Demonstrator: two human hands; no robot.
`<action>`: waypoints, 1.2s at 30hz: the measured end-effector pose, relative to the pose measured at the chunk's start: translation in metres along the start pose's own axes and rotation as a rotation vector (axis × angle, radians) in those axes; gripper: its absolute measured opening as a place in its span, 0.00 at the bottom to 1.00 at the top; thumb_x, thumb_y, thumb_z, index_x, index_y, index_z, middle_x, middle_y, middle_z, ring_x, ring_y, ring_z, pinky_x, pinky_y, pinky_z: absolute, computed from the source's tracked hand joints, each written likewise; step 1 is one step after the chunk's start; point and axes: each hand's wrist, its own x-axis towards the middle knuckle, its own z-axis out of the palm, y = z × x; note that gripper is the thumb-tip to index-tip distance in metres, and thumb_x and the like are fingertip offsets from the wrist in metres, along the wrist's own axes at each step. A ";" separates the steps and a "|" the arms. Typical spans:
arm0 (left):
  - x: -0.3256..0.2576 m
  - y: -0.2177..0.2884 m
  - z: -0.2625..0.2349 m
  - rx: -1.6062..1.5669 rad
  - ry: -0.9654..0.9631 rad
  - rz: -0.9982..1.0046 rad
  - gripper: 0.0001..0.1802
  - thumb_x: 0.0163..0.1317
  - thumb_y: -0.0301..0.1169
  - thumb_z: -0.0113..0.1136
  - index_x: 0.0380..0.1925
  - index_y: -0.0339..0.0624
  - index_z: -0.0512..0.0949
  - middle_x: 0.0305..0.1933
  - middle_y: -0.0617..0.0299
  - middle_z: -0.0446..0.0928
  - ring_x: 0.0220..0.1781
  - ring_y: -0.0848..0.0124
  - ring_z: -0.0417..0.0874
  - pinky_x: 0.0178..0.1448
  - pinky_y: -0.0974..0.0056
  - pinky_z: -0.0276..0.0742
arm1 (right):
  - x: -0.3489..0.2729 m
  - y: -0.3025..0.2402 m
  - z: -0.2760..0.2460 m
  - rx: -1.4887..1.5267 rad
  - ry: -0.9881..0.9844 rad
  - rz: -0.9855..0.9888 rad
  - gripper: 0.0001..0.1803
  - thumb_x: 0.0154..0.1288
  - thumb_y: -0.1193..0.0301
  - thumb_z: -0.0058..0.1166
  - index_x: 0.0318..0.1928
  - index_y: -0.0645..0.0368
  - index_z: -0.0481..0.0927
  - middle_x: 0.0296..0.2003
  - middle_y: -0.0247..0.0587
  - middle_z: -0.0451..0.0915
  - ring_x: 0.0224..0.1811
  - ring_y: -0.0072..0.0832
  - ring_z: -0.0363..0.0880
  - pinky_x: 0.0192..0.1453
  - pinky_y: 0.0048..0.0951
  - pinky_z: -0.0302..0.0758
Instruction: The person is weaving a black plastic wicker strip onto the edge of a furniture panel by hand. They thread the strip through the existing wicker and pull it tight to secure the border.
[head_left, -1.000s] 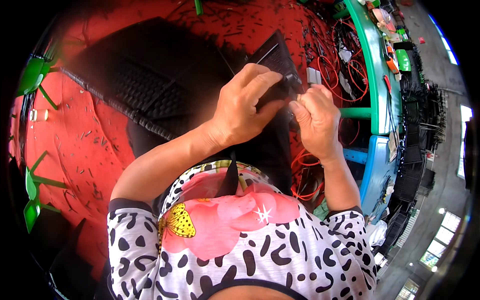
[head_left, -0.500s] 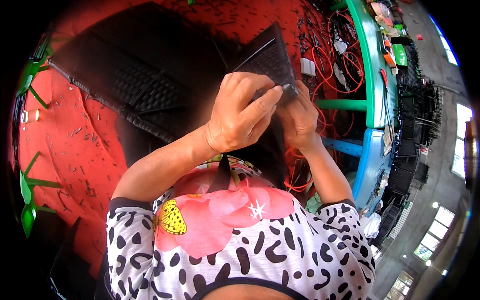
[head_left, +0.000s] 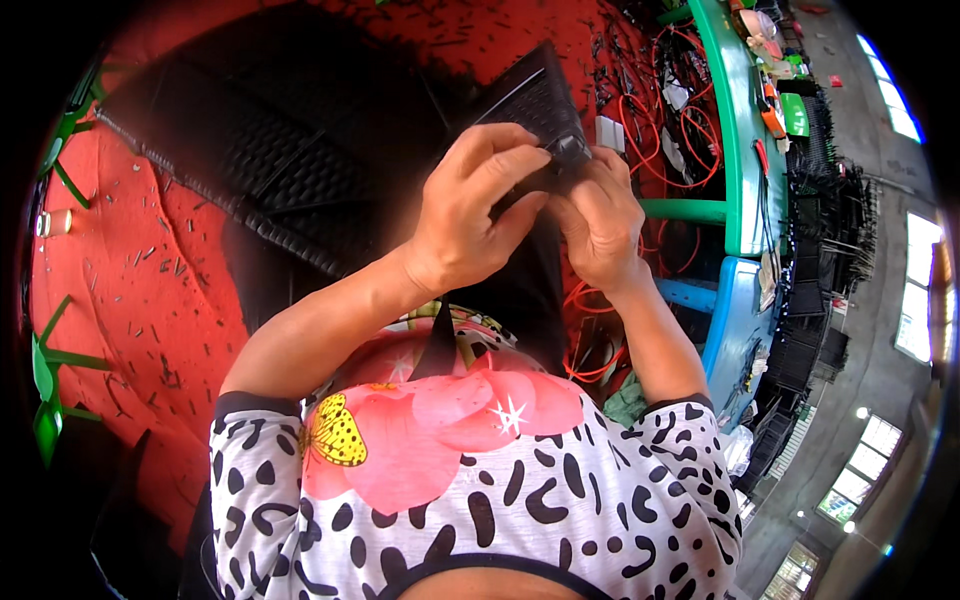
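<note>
A dark woven wicker piece of furniture (head_left: pixel 285 165) with braided edges lies across the space before me, much of it in deep shadow. Its raised woven corner (head_left: pixel 540 100) points up and away at the right. My right hand (head_left: pixel 605 220) grips the near end of that corner from the right side, its fingertips partly hidden behind it. Just left of the same end is my left hand (head_left: pixel 475 205), fingers bent, with thumb and forefinger apart. The left forefinger's tip is close to the corner; whether it touches cannot be made out.
Red floor covering (head_left: pixel 130 270) is strewn with black strip scraps. At the right stand a green table (head_left: pixel 738 130) and a blue one (head_left: pixel 740 330), with red hoses (head_left: pixel 625 130) tangled beside them. A green stool (head_left: pixel 45 370) and a roll of tape (head_left: pixel 55 222) are at far left.
My left thumb has come away from the wicker corner, and the left hand's pinch has opened. The right hand keeps its grip, shifted slightly.
</note>
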 end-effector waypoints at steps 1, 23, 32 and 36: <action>0.004 0.003 -0.002 -0.066 -0.025 -0.102 0.22 0.40 0.14 0.64 0.40 0.35 0.76 0.45 0.50 0.74 0.43 0.60 0.78 0.46 0.64 0.75 | 0.002 -0.005 -0.004 -0.002 -0.019 0.038 0.11 0.57 0.70 0.57 0.24 0.59 0.70 0.20 0.41 0.68 0.25 0.42 0.69 0.47 0.43 0.66; 0.023 -0.004 -0.004 -0.358 -0.145 -0.276 0.06 0.49 0.15 0.57 0.27 0.35 0.73 0.49 0.56 0.71 0.48 0.72 0.72 0.49 0.71 0.68 | 0.022 -0.021 -0.023 -0.011 -0.213 0.042 0.08 0.55 0.77 0.55 0.27 0.58 0.69 0.20 0.42 0.70 0.25 0.43 0.71 0.41 0.40 0.67; 0.023 -0.004 -0.004 -0.444 -0.056 -0.365 0.04 0.47 0.17 0.58 0.24 0.33 0.75 0.44 0.56 0.75 0.41 0.69 0.77 0.44 0.69 0.73 | 0.036 -0.002 -0.025 0.009 -0.333 -0.077 0.11 0.55 0.73 0.57 0.26 0.58 0.67 0.19 0.42 0.69 0.25 0.44 0.70 0.42 0.39 0.68; 0.024 -0.001 -0.014 -0.474 -0.080 -0.499 0.10 0.49 0.11 0.56 0.30 0.33 0.74 0.53 0.57 0.70 0.53 0.73 0.71 0.52 0.73 0.67 | 0.042 -0.017 -0.016 -0.126 -0.275 -0.042 0.10 0.56 0.72 0.56 0.25 0.57 0.68 0.17 0.41 0.71 0.23 0.38 0.73 0.36 0.36 0.66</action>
